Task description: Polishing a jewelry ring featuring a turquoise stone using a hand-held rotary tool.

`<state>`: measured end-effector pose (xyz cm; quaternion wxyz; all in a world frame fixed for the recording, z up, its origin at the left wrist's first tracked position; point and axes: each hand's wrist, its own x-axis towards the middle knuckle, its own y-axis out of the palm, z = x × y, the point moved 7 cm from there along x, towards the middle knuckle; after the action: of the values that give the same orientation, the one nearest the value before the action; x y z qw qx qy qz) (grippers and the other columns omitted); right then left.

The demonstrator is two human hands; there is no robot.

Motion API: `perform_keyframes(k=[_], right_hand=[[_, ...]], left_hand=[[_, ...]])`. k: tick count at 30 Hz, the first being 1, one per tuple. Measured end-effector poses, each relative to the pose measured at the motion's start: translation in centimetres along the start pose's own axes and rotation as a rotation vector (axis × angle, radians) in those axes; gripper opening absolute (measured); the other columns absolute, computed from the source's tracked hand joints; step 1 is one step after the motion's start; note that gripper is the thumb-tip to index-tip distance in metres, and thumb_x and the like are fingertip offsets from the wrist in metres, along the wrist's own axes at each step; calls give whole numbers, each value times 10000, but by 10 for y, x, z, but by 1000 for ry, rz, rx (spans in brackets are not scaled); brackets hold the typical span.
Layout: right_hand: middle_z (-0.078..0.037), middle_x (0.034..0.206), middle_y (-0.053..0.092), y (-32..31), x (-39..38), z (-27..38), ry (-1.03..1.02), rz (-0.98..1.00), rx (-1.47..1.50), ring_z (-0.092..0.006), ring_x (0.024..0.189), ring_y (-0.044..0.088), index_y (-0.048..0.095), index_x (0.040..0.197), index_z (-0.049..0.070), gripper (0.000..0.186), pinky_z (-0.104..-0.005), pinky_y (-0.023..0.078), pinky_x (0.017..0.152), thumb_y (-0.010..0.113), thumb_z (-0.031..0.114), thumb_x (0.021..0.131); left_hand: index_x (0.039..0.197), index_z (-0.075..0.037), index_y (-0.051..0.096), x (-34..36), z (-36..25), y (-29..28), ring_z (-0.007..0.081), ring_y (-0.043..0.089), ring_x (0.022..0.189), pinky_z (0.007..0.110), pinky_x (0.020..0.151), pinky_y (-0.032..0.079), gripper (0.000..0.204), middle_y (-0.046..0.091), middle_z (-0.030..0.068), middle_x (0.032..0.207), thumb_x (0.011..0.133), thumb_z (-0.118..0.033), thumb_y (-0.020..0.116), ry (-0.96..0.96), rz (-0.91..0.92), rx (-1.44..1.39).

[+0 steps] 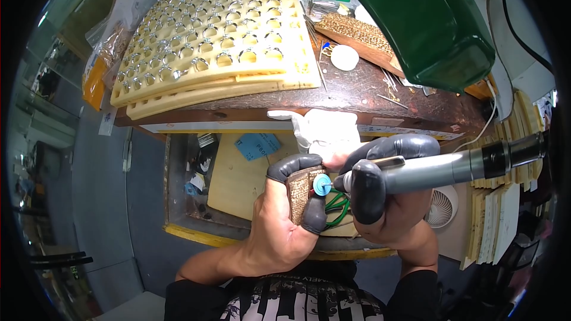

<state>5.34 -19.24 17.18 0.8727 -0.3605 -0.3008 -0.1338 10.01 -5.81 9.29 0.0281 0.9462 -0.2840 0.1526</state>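
Note:
My left hand [279,220], with black covers on the thumb and a finger, is closed round a small brown block [298,197] with a rough gold-coloured face. In my right hand [386,196], also with black finger covers, is a grey rotary handpiece [437,172]. A round blue wheel [322,184] sits on its tip, right beside the block; I cannot tell whether they touch. Both hands are in front of a white-wrapped piece [330,131] at the bench's front edge.
Stacked cream trays [214,35] hold several rows of rings on the bench [238,107]. A big green lamp-like housing [434,30] overhangs the right. Behind lies another gold-faced block [360,38]. Below, an open drawer [229,193] holds green looped handles [339,209]; a white fan [443,207] stands right.

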Motion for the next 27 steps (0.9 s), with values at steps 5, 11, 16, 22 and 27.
perform_keyframes(k=[5, 11, 16, 22, 27], right_hand=[[-139, 862, 689, -1, 1, 2, -25, -21, -26, -184, 724, 697, 615, 912, -21, 153, -305, 566, 638, 595, 117, 975], [-138, 853, 690, -3, 0, 2, -23, -40, -25, -195, 736, 695, 632, 916, -32, 178, -311, 557, 656, 594, 131, 977], [-135, 876, 692, -1, -2, -2, 49, -7, 10, -180, 744, 693, 636, 947, -27, 133, -300, 561, 659, 602, 101, 963], [-133, 920, 693, 1, -2, -1, -4, 26, 55, -178, 754, 692, 632, 964, -28, 74, -303, 571, 656, 604, 28, 926], [-109, 835, 672, 0, -5, -8, 34, -111, 76, -243, 667, 650, 724, 938, 38, 148, -358, 497, 567, 752, 150, 844]], left_hand=[[1324, 42, 438, 0, -1, 0, 220, 652, 999, 352, 877, 523, 440, 656, 175, 1102, 939, -94, 603, 8, 5, -7], [1326, 42, 436, -1, 2, 1, 209, 647, 1000, 345, 882, 520, 441, 654, 167, 1109, 941, -94, 602, -8, 3, -33], [1329, 41, 431, -2, 4, 2, 203, 642, 1004, 343, 882, 519, 448, 652, 165, 1113, 940, -97, 605, -16, -5, -60], [1332, 40, 424, 0, 2, 2, 197, 639, 1010, 341, 886, 518, 449, 651, 169, 1121, 941, -91, 602, 8, 4, -68], [1334, 39, 422, 0, 1, 3, 205, 642, 1013, 346, 889, 517, 453, 651, 174, 1122, 938, -84, 604, -4, -6, -59]])
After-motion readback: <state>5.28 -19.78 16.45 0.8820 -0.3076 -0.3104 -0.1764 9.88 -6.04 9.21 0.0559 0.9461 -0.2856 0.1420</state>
